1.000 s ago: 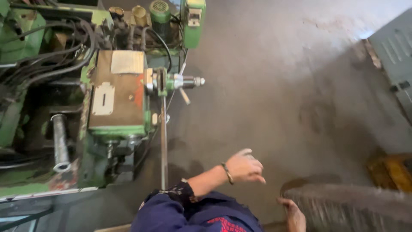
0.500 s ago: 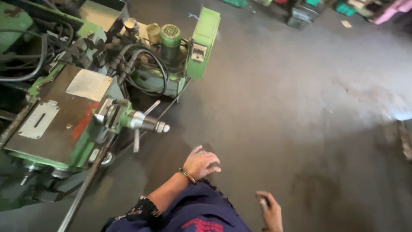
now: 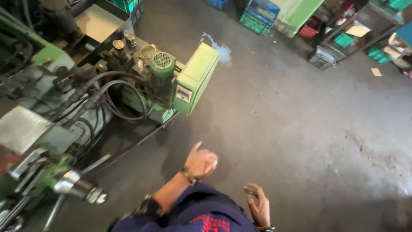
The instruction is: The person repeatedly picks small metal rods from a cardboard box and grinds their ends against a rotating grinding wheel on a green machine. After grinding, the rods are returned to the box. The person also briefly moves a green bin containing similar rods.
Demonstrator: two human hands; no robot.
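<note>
My left hand (image 3: 201, 163) hangs over the grey concrete floor (image 3: 300, 129), fingers curled in, thumb sticking out, nothing in it; it is motion-blurred. It wears a bracelet at the wrist, and the dark blue sleeve is pushed up the forearm. My right hand (image 3: 257, 205) is low at the bottom edge, fingers slightly bent and apart, empty. Left of my left hand stands a green machine with a chrome spindle and handles (image 3: 81, 189). Neither hand touches the machine.
A green control box (image 3: 195, 77), a green motor (image 3: 162, 71) and black hoses (image 3: 107, 94) sit on the machine's far end. Green and blue crates (image 3: 257, 17) and a shelf with boxes (image 3: 356, 38) line the far side. A pale stain (image 3: 219, 49) marks the floor.
The view has swung right and away from the machine, which now lies further left. Both hands stay in front of my body; the left one has curled in.
</note>
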